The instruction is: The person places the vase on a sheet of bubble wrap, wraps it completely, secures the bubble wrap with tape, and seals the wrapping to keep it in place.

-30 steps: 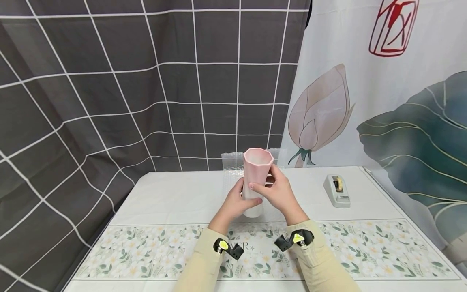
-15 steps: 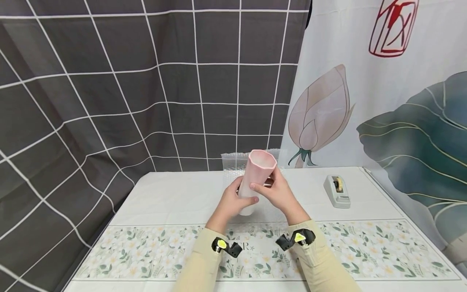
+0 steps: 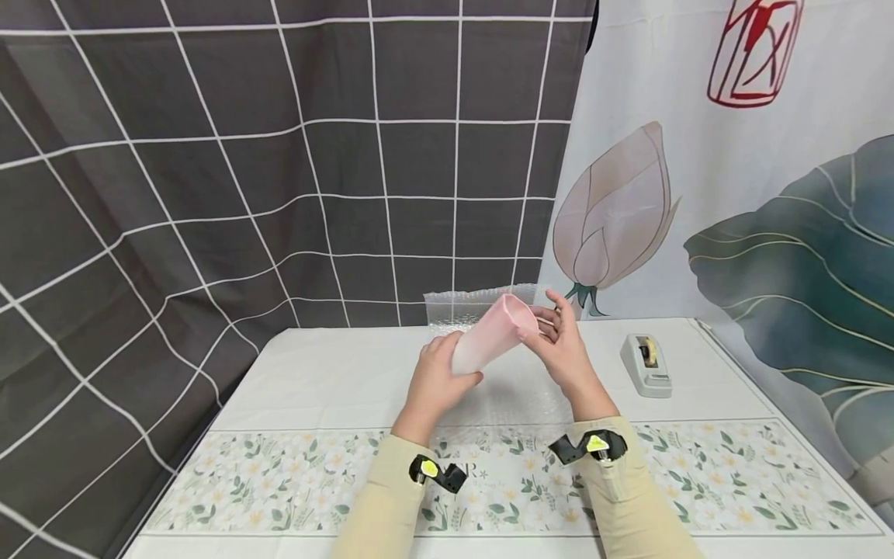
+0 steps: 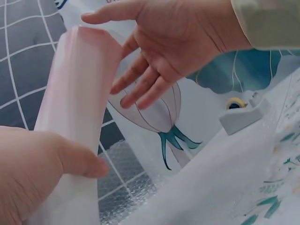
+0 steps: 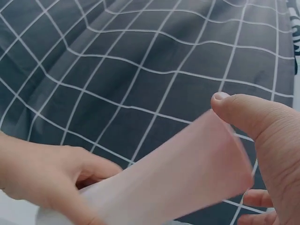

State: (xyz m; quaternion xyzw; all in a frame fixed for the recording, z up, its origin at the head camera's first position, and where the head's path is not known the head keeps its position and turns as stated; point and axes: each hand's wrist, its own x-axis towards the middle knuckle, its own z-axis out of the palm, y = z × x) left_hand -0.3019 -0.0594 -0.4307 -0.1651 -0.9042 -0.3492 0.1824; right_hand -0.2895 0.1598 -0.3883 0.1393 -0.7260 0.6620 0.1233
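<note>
A pink-and-white vase (image 3: 494, 332) with a faceted rim is held above the table, tilted so its mouth points up and to the right. My left hand (image 3: 437, 380) grips its white lower end, thumb across the near side in the left wrist view. Near the pink rim is my right hand (image 3: 564, 349), its fingers spread and mostly straight. In the left wrist view that hand's fingertips lie close to the vase (image 4: 77, 93); whether they touch it I cannot tell. Beneath lies a clear bubble wrap sheet (image 3: 517, 396), its far end rising against the dark curtain.
A grey tape dispenser (image 3: 646, 366) with a yellow roll stands at the table's right. The white tablecloth (image 3: 335, 380) carries a floral band along the front. A dark checked curtain (image 3: 335, 171) hangs behind, with a white printed curtain (image 3: 628, 78) to the right.
The vase has gone from nearly upright to strongly tilted, its mouth swinging right. My right hand has loosened from its side and moved right, fingers spreading. The left hand keeps its grip.
</note>
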